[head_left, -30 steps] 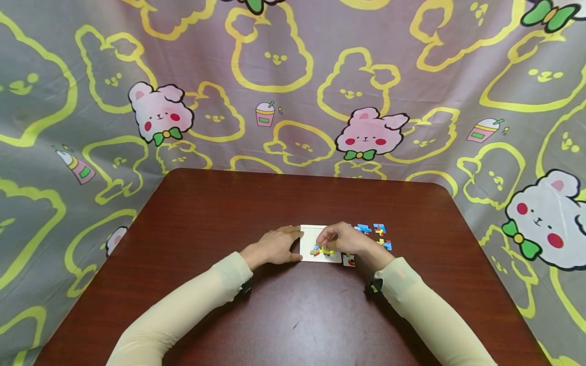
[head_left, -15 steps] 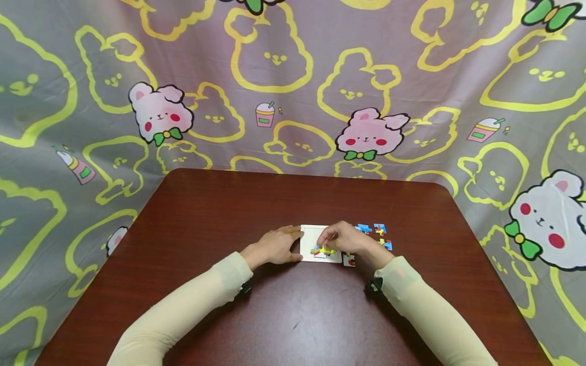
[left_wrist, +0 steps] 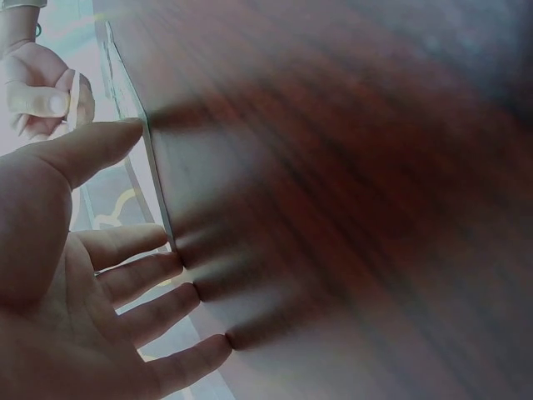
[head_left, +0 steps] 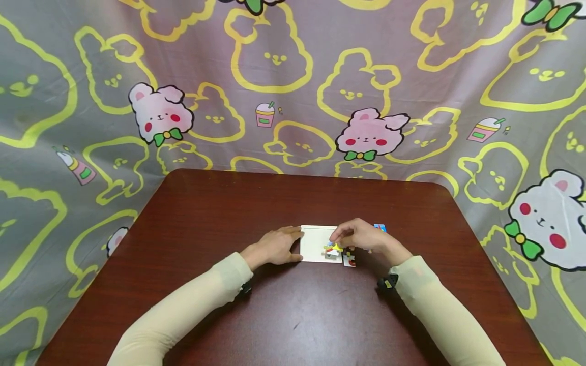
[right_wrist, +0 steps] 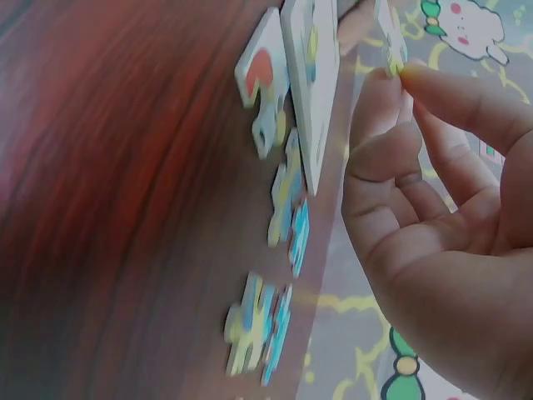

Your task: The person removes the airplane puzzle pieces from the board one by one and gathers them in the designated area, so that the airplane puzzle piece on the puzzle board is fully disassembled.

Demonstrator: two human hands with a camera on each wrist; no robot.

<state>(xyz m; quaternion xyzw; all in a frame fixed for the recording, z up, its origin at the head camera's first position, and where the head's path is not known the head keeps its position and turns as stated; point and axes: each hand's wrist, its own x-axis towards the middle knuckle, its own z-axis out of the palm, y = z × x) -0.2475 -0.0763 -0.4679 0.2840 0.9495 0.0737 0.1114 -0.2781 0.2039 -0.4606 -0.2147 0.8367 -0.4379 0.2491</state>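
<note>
A jigsaw piece (head_left: 330, 249) with yellow, red and blue print is pinched between the thumb and fingertips of my right hand (head_left: 359, 236). The right wrist view shows this piece (right_wrist: 390, 37) edge-on, raised above a shallow white puzzle tray (head_left: 313, 244). My left hand (head_left: 274, 246) lies at the tray's left side, its fingers and thumb extended against the edge. From the left wrist, the spread fingertips of the left hand (left_wrist: 92, 267) meet the tray's thin edge. Part of the tray is hidden behind the right hand.
Several loose jigsaw pieces lie right of the tray. One with a red patch (head_left: 349, 259) is beside its near right corner, and a blue one (head_left: 379, 227) shows beyond the right hand. Others (right_wrist: 250, 325) appear in the right wrist view. A patterned curtain (head_left: 293, 101) surrounds the brown table (head_left: 256, 203).
The right hand has moved a little to the right and lifted with the pinched jigsaw piece, baring more of the tray and covering more loose pieces. The left hand has stayed still.
</note>
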